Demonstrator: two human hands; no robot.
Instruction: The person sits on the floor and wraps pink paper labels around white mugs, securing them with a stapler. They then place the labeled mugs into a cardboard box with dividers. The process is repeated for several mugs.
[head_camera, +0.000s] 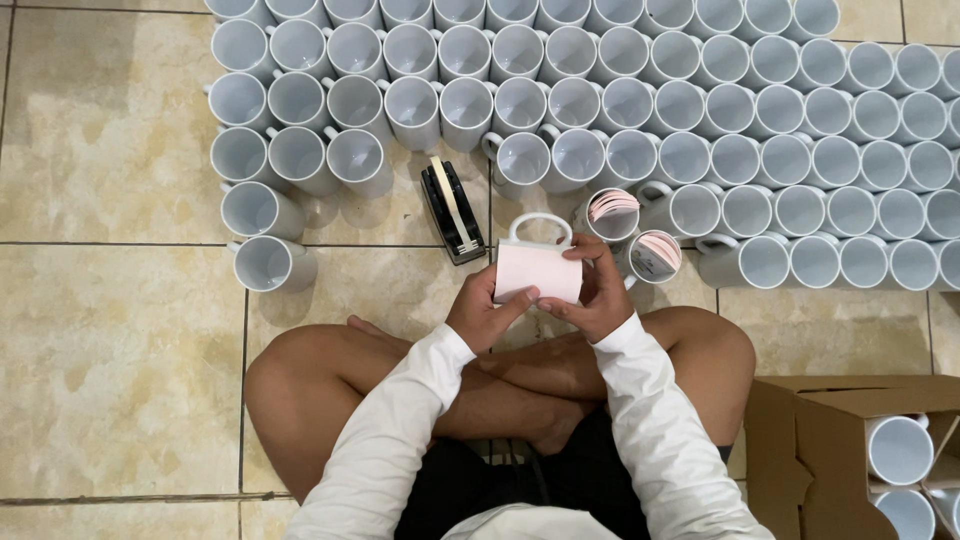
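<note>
Two hands (487, 312) (597, 300) gripping pink-wrapped mug (537, 272), axis crosswise, handle pointing away

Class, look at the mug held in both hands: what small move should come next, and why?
Probably the right hand reaches for the tape dispenser: the mug already wears a pink sheet, both thumbs pin its edge, and the left hand can hold it.

Lighting is even, bright and diffuse from overhead. The white mugs (640, 100) throw short soft shadows onto the floor tiles (110, 330) just beside them. Focus is sharp throughout, with mild bowing at the mug rows' outer ends.
</note>
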